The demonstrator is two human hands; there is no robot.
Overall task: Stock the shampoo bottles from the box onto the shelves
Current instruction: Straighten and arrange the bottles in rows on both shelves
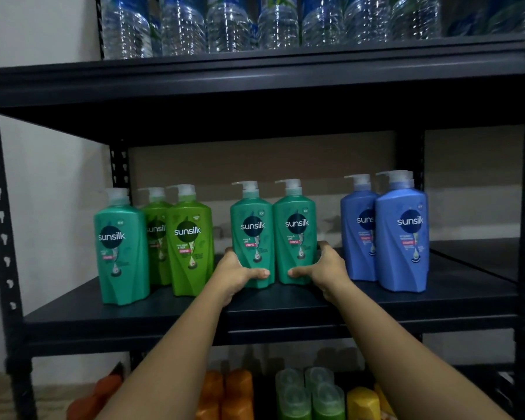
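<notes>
Two teal shampoo bottles stand side by side on the middle shelf (285, 307). My left hand (235, 272) grips the base of the left teal bottle (252, 225). My right hand (326, 268) grips the base of the right teal bottle (296, 222). Both bottles are upright with pump tops, and their bases appear to rest on the shelf board. The box is not in view.
On the same shelf stand another teal bottle (120, 247) and two light green bottles (190, 241) at left, and two blue bottles (402, 231) at right. Water bottles (225, 22) fill the shelf above. Orange, green and yellow bottles (312, 395) sit below. Black uprights frame both sides.
</notes>
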